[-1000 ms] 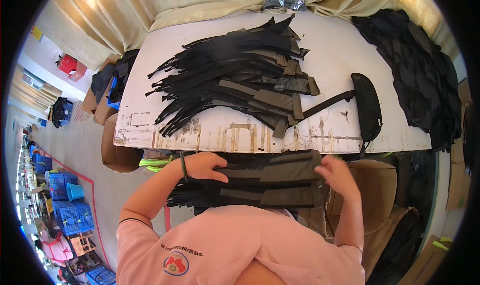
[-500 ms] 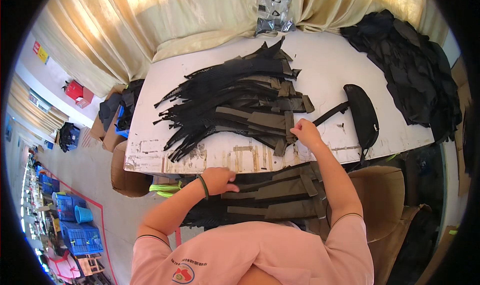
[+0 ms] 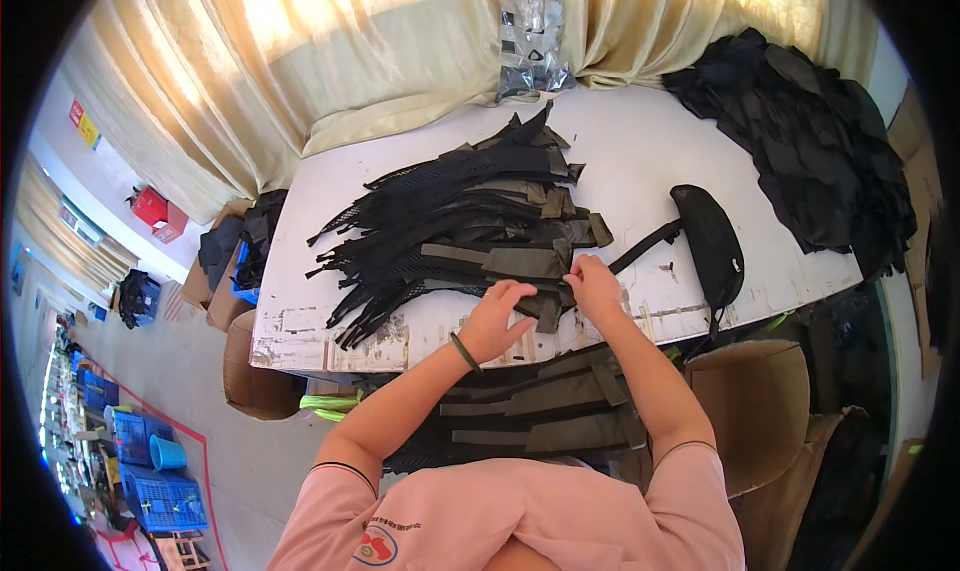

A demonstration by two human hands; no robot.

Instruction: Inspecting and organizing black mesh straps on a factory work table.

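White worktable (image 3: 640, 161) seen from above, cream curtains (image 3: 300, 61) at twelve o'clock, heap of black fabric (image 3: 810, 151) at two o'clock. Spread across the middle: fan of black and olive strap pieces (image 3: 450, 231). Left hand (image 3: 497, 321) at the pile's six o'clock edge, fingers (image 3: 515, 293) curled over the nearest olive piece (image 3: 545, 306), touching it. Right hand (image 3: 595, 286) just beside, at three o'clock of the left, fingertips pinching the same piece's end. Black pouch (image 3: 710, 241) further toward three o'clock. More strap pieces on lap (image 3: 540, 411) at six o'clock.
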